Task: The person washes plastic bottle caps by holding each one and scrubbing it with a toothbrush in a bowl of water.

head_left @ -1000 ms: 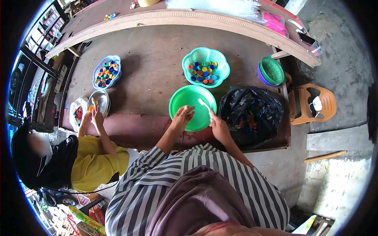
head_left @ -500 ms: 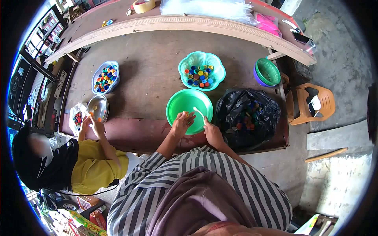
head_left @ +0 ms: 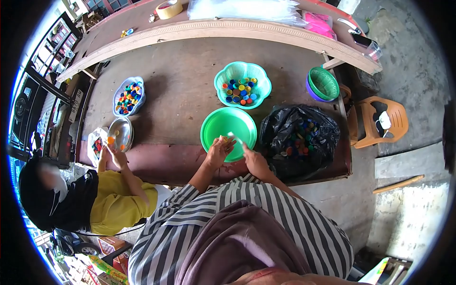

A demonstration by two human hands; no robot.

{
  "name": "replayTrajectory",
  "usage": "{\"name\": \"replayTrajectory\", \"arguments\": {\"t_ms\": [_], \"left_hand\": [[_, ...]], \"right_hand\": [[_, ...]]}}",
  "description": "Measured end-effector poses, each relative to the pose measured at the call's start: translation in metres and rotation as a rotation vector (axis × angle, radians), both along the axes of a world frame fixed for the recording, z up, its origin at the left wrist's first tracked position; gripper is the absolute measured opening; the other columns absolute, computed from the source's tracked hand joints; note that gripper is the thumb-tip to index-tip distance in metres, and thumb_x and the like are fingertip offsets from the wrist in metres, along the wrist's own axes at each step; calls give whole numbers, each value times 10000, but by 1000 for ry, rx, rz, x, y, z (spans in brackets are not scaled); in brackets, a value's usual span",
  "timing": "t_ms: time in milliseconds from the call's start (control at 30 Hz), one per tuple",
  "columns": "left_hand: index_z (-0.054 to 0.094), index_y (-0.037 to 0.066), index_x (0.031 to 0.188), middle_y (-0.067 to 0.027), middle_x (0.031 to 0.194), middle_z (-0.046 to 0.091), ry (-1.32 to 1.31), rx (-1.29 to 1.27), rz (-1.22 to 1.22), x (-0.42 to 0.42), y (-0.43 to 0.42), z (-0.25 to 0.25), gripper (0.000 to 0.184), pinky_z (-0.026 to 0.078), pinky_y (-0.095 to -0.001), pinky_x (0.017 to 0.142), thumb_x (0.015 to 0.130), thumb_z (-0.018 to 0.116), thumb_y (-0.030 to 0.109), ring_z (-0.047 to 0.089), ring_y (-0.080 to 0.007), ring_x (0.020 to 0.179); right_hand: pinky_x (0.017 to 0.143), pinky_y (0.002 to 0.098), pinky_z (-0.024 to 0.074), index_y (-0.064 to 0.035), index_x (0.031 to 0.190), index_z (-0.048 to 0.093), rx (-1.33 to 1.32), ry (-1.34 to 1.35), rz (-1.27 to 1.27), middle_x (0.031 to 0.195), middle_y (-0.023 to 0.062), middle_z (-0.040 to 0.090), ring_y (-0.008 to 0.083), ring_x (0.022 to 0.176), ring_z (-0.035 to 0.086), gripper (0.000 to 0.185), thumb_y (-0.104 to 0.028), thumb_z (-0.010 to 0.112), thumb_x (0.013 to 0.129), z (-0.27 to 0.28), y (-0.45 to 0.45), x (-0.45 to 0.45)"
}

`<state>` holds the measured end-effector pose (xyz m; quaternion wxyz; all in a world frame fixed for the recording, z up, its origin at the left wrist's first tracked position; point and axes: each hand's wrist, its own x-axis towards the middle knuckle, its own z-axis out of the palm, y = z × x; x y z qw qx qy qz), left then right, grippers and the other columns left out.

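Over the near left rim of a round green basin [head_left: 218,119], my left hand [head_left: 219,151] has its fingers closed on a small yellowish cap [head_left: 225,139]. My right hand [head_left: 256,161] grips a white brush [head_left: 236,138], blurred, its head close to the left fingertips. Behind the basin stands a scalloped mint-green basket [head_left: 260,75] with several coloured caps. A black plastic bag [head_left: 277,124] holding many more caps lies open to the right of the basin, beside my right hand.
At the left a co-worker's hands [head_left: 115,157] hold something orange over a metal bowl [head_left: 124,128]. Nearby are a light-blue basket [head_left: 117,108] of caps and a white bag [head_left: 93,154]. Nested baskets [head_left: 324,84] stand at the right. A wooden rail [head_left: 209,27] crosses the back.
My right hand has moved left and down from its place of a second ago, bringing the brush head near my left fingertips. The view has shifted slightly.
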<state>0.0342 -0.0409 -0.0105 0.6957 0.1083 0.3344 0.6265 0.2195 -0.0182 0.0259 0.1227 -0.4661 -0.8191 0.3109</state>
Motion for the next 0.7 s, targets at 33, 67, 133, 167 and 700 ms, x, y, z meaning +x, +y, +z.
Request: {"name": "replayTrajectory", "arguments": {"t_ms": [33,67,133,167,700], "left_hand": [[407,111,1132,-166,1310,456,12,-53,-2,1,0,0,245,376,-402,963,974,407,297,468,-277,1186],[407,111,1132,-166,1310,456,13,-56,0,2,1,0,245,376,-402,963,974,407,297,468,-277,1186],[406,111,1146,-158,1318,452,9,5,8,2,0,-4,272,379,-397,960,968,419,317,475,-274,1177],[406,111,1146,-158,1318,452,12,2,8,0,-1,-5,272,379,-397,960,968,419,317,475,-274,1177],[414,126,1253,-152,1319,459,56,13,12,-6,6,-13,355,382,-403,958,977,384,347,466,-277,1185]], "right_hand": [[644,430,455,-69,1346,381,73,61,-90,752,227,595,372,704,608,475,-106,494,887,-2,0,-1],[644,430,455,-69,1346,381,70,61,-89,752,227,595,372,704,608,475,-106,494,887,-4,0,0],[643,446,457,-64,1342,383,-51,135,120,787,244,606,382,720,611,466,-106,487,890,5,-7,-2],[643,446,457,-64,1342,383,-54,138,120,787,244,606,382,720,611,466,-106,487,890,1,-6,-2],[667,463,469,-103,1366,356,-101,77,51,830,223,620,383,786,614,505,-114,494,880,19,-2,-6]]}}
